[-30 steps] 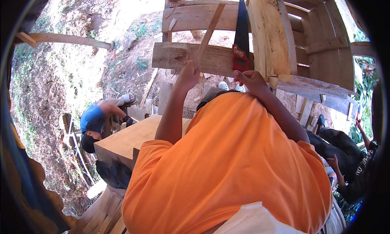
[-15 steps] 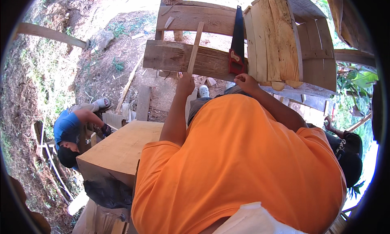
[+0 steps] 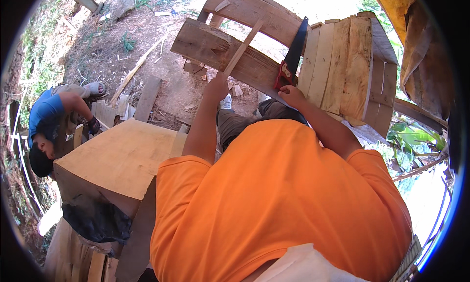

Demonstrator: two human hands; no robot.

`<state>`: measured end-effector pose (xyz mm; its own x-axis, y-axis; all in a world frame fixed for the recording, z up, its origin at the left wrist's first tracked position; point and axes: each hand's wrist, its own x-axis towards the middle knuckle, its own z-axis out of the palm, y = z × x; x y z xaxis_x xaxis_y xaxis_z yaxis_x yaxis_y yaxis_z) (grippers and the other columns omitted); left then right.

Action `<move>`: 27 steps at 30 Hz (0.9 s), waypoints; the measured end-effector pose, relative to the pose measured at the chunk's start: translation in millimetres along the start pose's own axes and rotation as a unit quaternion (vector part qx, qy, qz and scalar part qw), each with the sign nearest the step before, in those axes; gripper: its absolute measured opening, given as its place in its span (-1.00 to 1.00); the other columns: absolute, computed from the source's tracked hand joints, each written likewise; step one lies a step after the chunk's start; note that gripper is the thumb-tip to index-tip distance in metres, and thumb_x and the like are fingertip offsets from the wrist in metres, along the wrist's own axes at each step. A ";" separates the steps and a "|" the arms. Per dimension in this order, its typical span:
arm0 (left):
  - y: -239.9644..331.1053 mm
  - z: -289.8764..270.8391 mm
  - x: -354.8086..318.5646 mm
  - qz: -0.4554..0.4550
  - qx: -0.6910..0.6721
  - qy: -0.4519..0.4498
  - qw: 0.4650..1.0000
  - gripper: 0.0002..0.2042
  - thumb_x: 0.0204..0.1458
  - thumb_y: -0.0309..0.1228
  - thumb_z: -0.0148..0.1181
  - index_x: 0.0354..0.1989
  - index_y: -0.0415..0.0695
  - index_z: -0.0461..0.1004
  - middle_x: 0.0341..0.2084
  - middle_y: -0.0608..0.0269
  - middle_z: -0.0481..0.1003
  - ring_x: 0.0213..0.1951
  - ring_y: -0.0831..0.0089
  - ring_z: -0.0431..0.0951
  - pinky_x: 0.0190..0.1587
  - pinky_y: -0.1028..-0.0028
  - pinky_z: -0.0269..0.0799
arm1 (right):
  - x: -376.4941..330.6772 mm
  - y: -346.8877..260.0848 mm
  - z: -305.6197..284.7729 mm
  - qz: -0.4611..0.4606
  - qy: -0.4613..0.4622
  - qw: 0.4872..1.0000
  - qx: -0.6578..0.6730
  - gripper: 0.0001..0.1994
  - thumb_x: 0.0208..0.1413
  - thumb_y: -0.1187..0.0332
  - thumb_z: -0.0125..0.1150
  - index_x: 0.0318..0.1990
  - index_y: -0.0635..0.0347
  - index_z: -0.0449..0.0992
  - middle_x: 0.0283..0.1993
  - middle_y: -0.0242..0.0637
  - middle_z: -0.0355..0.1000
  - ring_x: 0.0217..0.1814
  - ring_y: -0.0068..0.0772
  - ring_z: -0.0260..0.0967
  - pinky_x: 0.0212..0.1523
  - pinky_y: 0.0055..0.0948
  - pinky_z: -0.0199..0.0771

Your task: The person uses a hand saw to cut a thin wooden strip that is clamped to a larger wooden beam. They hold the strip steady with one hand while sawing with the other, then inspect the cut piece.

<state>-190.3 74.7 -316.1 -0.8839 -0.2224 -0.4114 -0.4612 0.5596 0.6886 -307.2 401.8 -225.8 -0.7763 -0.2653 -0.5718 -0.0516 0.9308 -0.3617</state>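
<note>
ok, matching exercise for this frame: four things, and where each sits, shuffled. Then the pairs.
Things:
1. thin stick
2. saw
3. black bag
4. person in blue

Places:
A. far left, low on the ground
B. in the left hand
C. lower left, at the edge of the wide board
D. handle by the right hand, blade pointing up

Pairs: 1-B, 2-D, 3-C, 4-A

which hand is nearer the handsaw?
Right. The right hand sits just below the handsaw, by its red handle; actual contact is unclear. The left hand is off to the saw's left, gripping a thin wooden strip.
</note>
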 end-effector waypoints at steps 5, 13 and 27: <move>-3.0 -5.4 5.2 0.024 0.023 -0.007 0.999 -0.70 0.23 -0.31 0.07 0.02 -0.22 0.26 -0.19 -0.38 0.58 -0.06 -0.30 0.59 0.01 -0.15 0.48 | 1.0 0.9 15.2 0.001 -0.054 0.995 0.082 -0.52 0.15 0.07 0.35 0.10 0.22 0.60 -0.04 -0.11 0.63 -0.02 -0.25 0.60 0.02 -0.28 0.56; 25.9 -32.4 3.6 -0.106 -0.231 -0.172 0.952 -0.72 0.29 -0.18 0.14 -0.15 -0.09 0.24 -0.62 0.26 0.33 -0.66 0.39 0.40 -0.63 0.26 0.38 | -19.7 7.2 26.3 -0.040 -0.076 0.981 0.171 -0.60 0.22 0.12 0.32 0.04 0.26 0.62 -0.16 -0.26 0.62 -0.13 -0.50 0.53 -0.07 -0.44 0.51; 251.7 -109.3 -1.6 0.090 -0.577 -0.128 0.802 -0.71 0.42 -0.31 -0.11 0.25 0.00 0.23 -0.20 0.18 0.45 -0.24 0.36 0.53 -0.17 0.27 0.54 | -73.5 -123.1 -88.6 -0.227 0.015 0.894 0.387 -0.53 0.22 0.17 0.41 0.17 0.24 0.49 -0.15 -0.29 0.55 -0.10 -0.53 0.51 -0.10 -0.46 0.56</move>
<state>-313.4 128.7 -76.8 -0.9673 0.0338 -0.2512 -0.2238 -0.5792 0.7838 -299.5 329.0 -74.0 -0.8022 -0.5548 -0.2206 0.0746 0.2734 -0.9590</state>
